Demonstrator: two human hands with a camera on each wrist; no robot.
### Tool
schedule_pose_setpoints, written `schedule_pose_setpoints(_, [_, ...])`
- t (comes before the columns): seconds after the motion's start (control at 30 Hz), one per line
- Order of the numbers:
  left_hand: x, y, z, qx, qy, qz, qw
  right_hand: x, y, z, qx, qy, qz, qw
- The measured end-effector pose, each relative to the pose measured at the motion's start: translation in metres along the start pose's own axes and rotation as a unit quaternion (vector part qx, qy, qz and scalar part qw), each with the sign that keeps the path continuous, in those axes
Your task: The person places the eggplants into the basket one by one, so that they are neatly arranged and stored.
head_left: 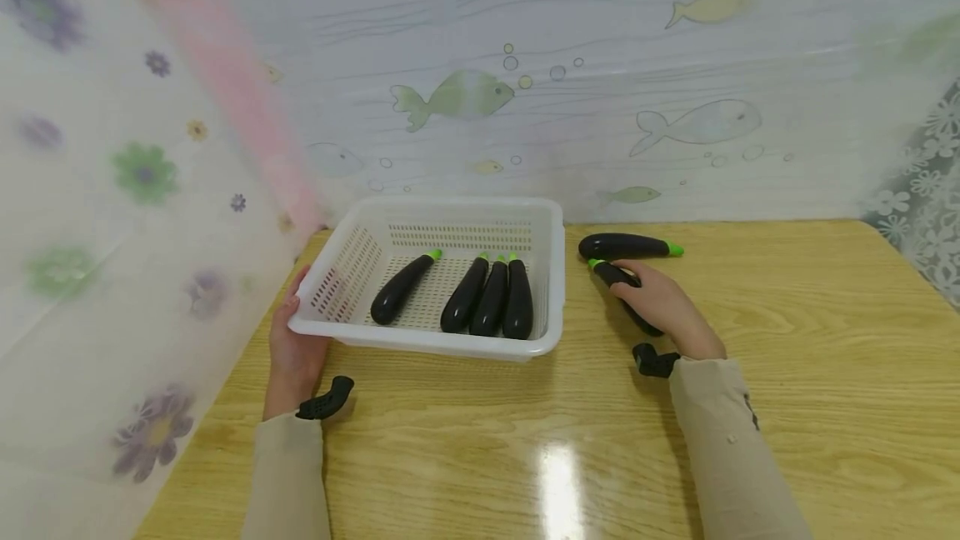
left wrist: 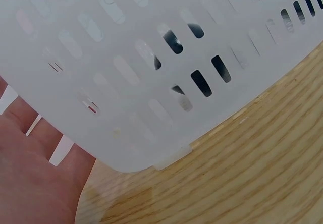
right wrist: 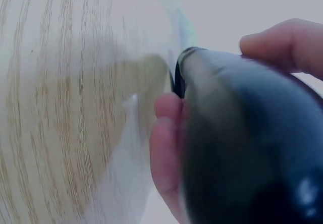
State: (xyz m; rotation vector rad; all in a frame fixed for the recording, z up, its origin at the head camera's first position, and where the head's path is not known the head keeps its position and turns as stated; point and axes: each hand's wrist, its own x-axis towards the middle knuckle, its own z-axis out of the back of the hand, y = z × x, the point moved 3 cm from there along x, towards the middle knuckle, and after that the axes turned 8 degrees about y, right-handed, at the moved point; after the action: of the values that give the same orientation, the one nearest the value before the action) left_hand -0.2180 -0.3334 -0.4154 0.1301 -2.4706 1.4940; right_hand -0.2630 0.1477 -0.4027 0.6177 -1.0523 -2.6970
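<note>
My left hand grips the white plastic basket by the rim at its left end. In the left wrist view the fingers reach behind the slotted basket wall. Inside the basket lie several dark eggplants with green stem ends: one eggplant on the left, the others side by side on the right. To the right of the basket, my right hand holds another eggplant between thumb and fingers, its green end pointing toward the basket. Just behind it lies a further eggplant on the table.
The wooden table runs back to a wall covering printed with fish. On the left hangs a flower-patterned covering. Black camera mounts sit on both wrists.
</note>
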Motion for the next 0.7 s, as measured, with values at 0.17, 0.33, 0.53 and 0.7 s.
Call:
schedule_pose_setpoints(0.17, [-0.0007,-0.0001,0.0003,0.003,-0.004,0.003,1.0000,0.0014,-0.0006,-0.0017,0.017,0.004,-0.005,1.000])
schedule_pose_setpoints(0.33, [-0.0016,-0.0004,-0.0007,-0.009,0.000,-0.002,1.0000,0.0028,-0.0001,-0.0021,0.016,0.003,-0.009,1.000])
schedule_pose_setpoints(0.53, [-0.0027,-0.0004,0.0003,-0.016,0.003,-0.003,0.9999,0.0061,-0.0001,-0.0036,-0.033,-0.002,-0.007,0.999])
schedule_pose_setpoints(0.7, [-0.0011,-0.0006,0.0007,-0.018,0.007,-0.001,0.9998,0.0056,-0.0007,-0.0028,-0.010,0.003,-0.016,1.000])
